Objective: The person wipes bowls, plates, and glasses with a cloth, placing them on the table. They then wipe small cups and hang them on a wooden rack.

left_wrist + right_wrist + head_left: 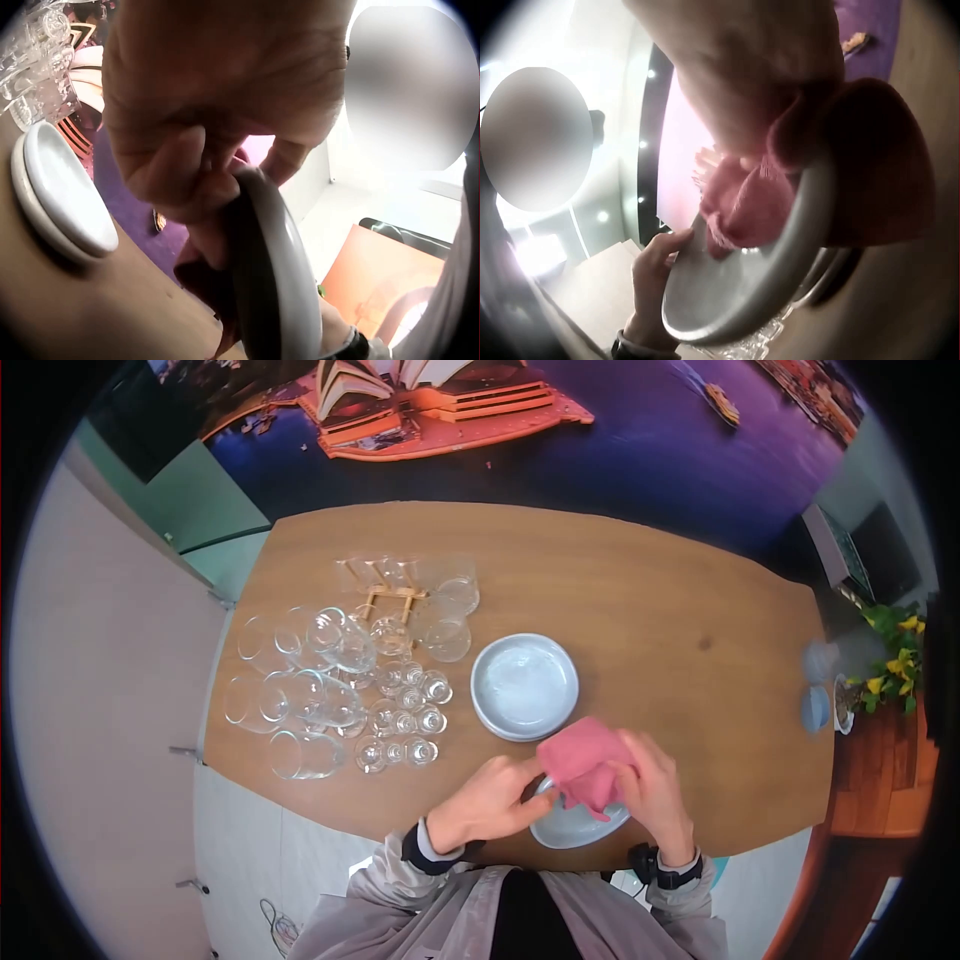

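Low and centre in the head view, a pale plate (575, 825) is held tilted on edge above the near rim of the tabletop (660, 610) — the left hand (485, 805) curls round its left rim. The right hand (655, 790) clutches a pink cloth (585, 760) pressed over the plate's upper right edge, so both hands touch it, one either side. A stack of plates (525, 687) lies just above, towards mid-frame.

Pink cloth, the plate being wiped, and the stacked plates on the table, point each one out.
pink cloth (585, 762), head view, middle of the bunched fabric.
plate being wiped (565, 828), head view, bare lower rim.
stacked plates (524, 685), head view, centre of the top plate.
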The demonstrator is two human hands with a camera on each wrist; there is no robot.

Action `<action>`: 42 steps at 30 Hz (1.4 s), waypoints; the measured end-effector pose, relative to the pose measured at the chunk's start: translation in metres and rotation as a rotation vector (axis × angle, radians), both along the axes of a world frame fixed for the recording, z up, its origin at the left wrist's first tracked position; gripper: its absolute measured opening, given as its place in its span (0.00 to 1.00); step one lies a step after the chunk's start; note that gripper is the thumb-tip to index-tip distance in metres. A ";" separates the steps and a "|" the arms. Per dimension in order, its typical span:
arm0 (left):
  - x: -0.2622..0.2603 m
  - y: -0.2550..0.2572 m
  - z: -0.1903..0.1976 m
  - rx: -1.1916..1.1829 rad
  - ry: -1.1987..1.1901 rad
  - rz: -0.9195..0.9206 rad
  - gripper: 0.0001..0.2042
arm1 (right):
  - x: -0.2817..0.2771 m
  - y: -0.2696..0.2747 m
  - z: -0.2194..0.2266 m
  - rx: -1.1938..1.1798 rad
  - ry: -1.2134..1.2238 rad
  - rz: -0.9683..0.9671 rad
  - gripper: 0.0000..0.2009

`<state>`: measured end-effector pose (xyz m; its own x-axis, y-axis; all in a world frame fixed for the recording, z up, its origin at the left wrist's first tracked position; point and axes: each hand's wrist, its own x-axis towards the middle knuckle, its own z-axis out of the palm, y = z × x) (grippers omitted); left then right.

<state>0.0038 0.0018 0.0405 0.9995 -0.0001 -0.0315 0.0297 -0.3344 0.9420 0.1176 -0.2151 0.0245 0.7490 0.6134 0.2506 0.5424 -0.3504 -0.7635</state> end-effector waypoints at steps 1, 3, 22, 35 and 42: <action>0.003 0.003 -0.005 0.034 -0.017 -0.097 0.13 | 0.001 0.004 0.010 -0.099 -0.086 0.157 0.19; 0.008 0.005 -0.025 -0.014 -0.095 -0.195 0.12 | 0.000 0.012 0.015 -0.138 -0.132 0.185 0.20; 0.001 0.004 -0.011 -0.173 -0.060 0.032 0.15 | 0.001 0.018 0.018 -0.102 -0.035 0.078 0.24; 0.010 -0.023 -0.034 -0.069 -0.073 0.392 0.20 | -0.029 0.043 -0.025 -0.021 -0.173 0.037 0.26; 0.009 -0.003 -0.044 -0.120 -0.125 0.535 0.25 | -0.045 0.018 -0.019 -0.018 -0.098 0.322 0.17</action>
<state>0.0130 -0.0015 -0.0031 0.8575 0.5115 0.0558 0.0515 -0.1933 0.9798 0.0729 -0.1967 0.0056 0.4888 0.8198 0.2984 0.6978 -0.1621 -0.6977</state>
